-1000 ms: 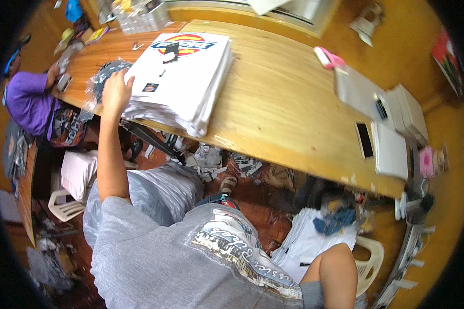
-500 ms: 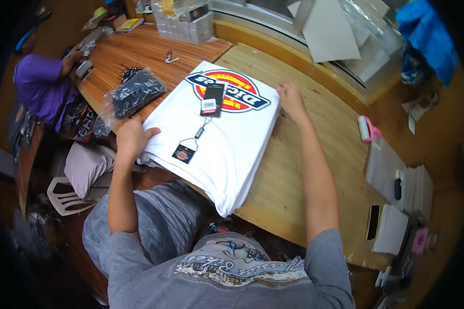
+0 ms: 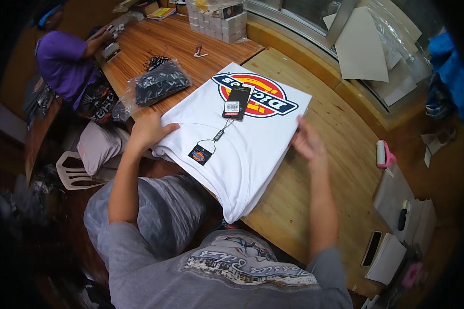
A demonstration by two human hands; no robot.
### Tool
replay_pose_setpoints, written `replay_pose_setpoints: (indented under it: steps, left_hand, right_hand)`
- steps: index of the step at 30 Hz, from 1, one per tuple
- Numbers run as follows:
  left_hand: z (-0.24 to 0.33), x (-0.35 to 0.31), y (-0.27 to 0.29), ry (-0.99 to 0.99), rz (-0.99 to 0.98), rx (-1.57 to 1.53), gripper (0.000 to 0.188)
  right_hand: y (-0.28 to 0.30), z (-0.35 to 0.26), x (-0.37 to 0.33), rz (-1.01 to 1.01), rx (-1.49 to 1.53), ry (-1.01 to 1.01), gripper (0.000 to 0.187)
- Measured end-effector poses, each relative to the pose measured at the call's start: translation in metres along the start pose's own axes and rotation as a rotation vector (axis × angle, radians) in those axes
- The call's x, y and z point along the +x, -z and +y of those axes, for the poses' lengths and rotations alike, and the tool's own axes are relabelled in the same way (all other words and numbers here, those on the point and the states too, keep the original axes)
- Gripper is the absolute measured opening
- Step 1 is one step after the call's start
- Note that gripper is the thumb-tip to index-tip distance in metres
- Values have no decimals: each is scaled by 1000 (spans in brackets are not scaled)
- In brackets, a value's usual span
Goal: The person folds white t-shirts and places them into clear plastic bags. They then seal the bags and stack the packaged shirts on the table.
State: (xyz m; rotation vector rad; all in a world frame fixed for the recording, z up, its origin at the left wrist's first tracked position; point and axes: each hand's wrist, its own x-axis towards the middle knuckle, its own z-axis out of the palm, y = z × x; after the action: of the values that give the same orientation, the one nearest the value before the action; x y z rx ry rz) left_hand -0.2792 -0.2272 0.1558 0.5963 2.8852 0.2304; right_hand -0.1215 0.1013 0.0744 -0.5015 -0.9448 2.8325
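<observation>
A pile of folded white T-shirts (image 3: 191,114) lies at the table's near edge, its top shirt printed with a large red, yellow and blue emblem. On that shirt rest a black hang tag (image 3: 236,103) and a small black square tag (image 3: 200,154), joined by a cord. My left hand (image 3: 148,132) grips the pile's left corner, thumb on top and the other fingers mostly hidden. My right hand (image 3: 309,140) is at the right edge, thumb and fingers apart, its fingers against the side of the pile.
A plastic bag of black tags (image 3: 161,82) lies beyond my left hand. Small white boxes (image 3: 219,26) stand at the back. A pink-handled lint roller (image 3: 384,153), a phone (image 3: 372,249) and white cards are at right. A person in purple (image 3: 67,59) sits at the far left.
My right hand has come from the far right corner nearer along the pile's right edge, its fingers loosening. My left hand keeps its hold. The whole view has shifted slightly.
</observation>
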Motion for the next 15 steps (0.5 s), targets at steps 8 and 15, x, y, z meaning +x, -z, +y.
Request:
replay_pose_setpoints:
  steps: [8,15]
  left_hand:
    - [-18,0,21,-135,-110,-398,62]
    - [21,-55,29,-486,289,-489,40]
  right_hand:
    - [-84,103,-100,-163,76,-285,45]
    - [-63,95,-133,-233,-8,16,53]
